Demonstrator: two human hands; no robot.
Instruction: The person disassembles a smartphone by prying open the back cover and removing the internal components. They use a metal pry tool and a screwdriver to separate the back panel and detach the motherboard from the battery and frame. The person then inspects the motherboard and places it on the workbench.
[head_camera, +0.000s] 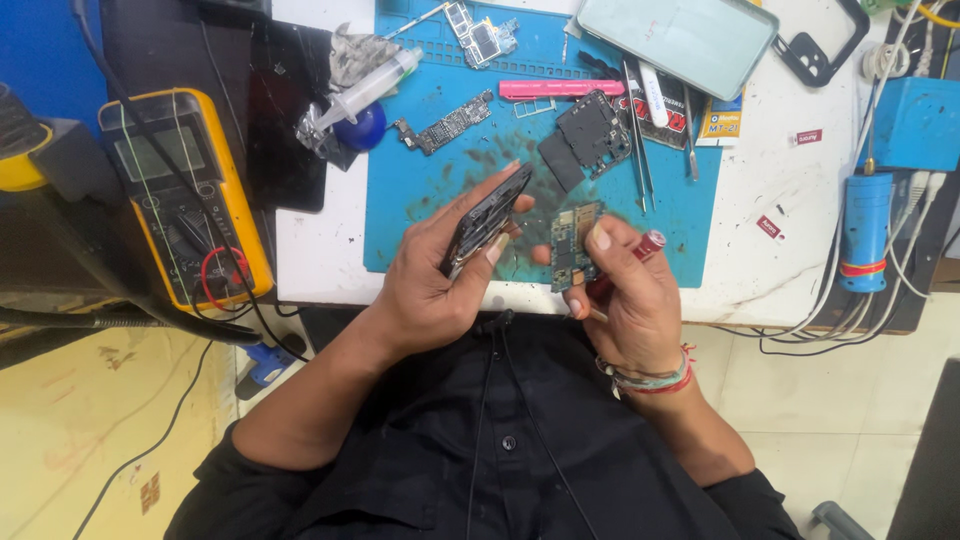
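Note:
My left hand (435, 275) grips a dark phone frame (487, 220), held edge-on and tilted over the near edge of the blue work mat (420, 190). My right hand (625, 295) pinches a small green circuit board (572, 245) between thumb and fingers. The same hand also holds a red-tipped tool (648, 245) whose end sticks out to the right. The two hands are close together, with the frame and the board a few centimetres apart.
On the mat lie another long circuit board (445, 125), a dark shield piece (585, 135), a pink tool (560, 88), tweezers (640, 140) and a syringe (365, 90). A yellow multimeter (185, 190) sits left; a pale phone case (675, 35) and blue device (865, 225) right.

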